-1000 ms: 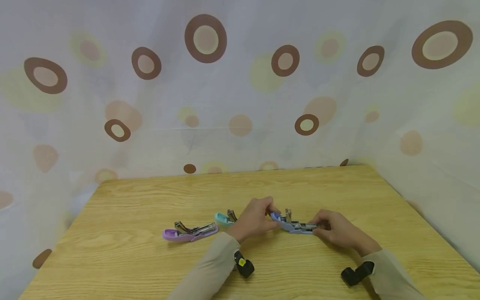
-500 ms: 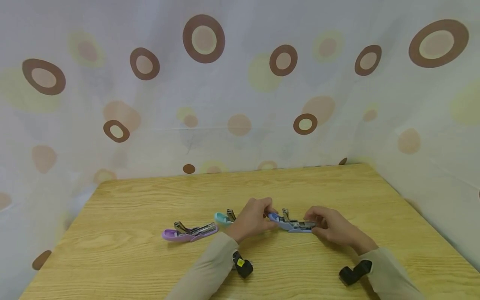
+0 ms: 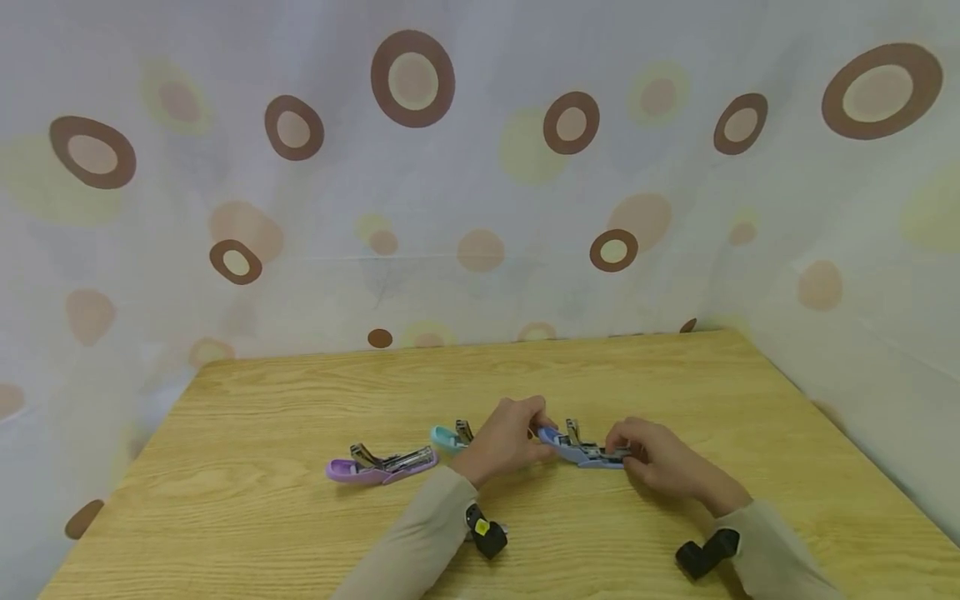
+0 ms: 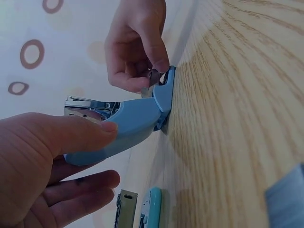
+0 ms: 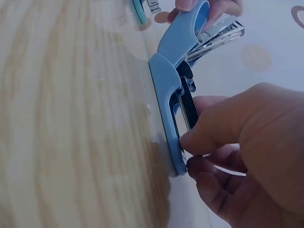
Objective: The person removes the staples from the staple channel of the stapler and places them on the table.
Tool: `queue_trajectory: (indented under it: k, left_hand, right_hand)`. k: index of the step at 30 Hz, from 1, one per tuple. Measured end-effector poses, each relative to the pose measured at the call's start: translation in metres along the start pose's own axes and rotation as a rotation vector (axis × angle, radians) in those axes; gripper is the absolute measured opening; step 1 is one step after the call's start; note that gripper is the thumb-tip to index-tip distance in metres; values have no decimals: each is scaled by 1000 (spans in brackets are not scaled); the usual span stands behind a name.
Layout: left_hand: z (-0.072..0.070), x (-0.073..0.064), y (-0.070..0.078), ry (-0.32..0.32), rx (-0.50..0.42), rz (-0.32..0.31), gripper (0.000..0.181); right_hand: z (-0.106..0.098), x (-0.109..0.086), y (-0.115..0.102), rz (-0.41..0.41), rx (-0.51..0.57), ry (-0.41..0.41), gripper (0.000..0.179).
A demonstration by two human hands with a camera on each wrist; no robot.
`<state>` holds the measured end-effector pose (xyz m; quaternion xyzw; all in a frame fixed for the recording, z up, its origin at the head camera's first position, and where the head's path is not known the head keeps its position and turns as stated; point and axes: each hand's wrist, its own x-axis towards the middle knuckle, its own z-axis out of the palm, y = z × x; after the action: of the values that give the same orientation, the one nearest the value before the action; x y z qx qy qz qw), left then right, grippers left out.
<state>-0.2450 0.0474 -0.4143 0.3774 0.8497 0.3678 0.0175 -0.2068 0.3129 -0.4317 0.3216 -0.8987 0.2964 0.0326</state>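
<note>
A blue stapler (image 3: 581, 452) stands folded wide open on the table, its metal arm tipped up. My left hand (image 3: 510, 442) grips the raised blue handle end between thumb and fingers, as the left wrist view shows. At the other end, my right hand (image 3: 660, 462) pinches the metal magazine part (image 4: 153, 78) just above the stapler's base (image 5: 166, 109). Fingers partly hide that part; whether a loose staple strip is among it I cannot tell. Left of the left hand lies an open teal stapler (image 3: 446, 438), partly covered by it. Farther left is an open purple stapler (image 3: 360, 472).
The wooden table (image 3: 262, 533) runs back to a curtain (image 3: 480, 183) patterned with circles. A small grey object (image 4: 287, 199) lies under the left wrist, mostly hidden in the head view.
My right hand has shifted slightly left along the blue stapler, from its end onto the magazine. The stapler's left end has moved slightly left. The other staplers have not moved.
</note>
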Motion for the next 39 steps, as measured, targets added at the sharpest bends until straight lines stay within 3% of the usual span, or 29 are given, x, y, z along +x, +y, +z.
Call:
queue_trajectory:
  k: [16, 30, 39]
  left_hand:
    - [1, -1, -3, -5, 12, 13, 26]
    - [0, -1, -3, 6, 16, 20, 24]
    - [-2, -2, -2, -13, 4, 23, 21]
  right_hand:
    - [8, 4, -9, 28, -185, 16, 38]
    - [-3, -2, -1, 58, -10, 81, 26]
    - [-5, 0, -2, 75, -30, 110, 23]
